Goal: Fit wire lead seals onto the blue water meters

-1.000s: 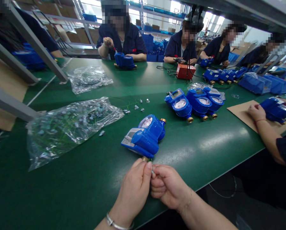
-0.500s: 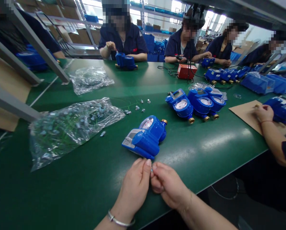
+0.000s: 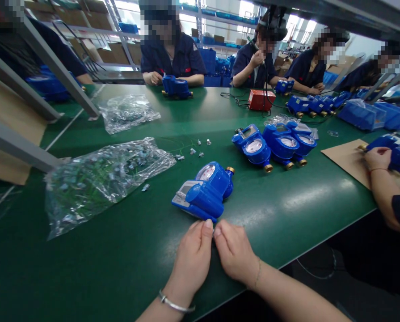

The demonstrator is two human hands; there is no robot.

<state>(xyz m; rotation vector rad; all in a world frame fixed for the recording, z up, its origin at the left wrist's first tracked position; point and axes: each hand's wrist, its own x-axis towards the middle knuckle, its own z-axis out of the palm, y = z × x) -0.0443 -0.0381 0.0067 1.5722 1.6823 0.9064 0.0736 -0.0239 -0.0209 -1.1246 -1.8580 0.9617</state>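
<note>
Right hand point(image 3: 236, 252) rolled inward; left hand point(image 3: 193, 255) likewise pinched tight on tiny part point(image 3: 213, 233), apparently being worked beside meter point(image 3: 204, 194); steady grip needed.

Bright windows point(image 3: 294, 26) shine behind metal shelving point(image 3: 199, 20) with cardboard boxes point(image 3: 114, 52), beyond a glossy green table point(image 3: 119, 268).
</note>
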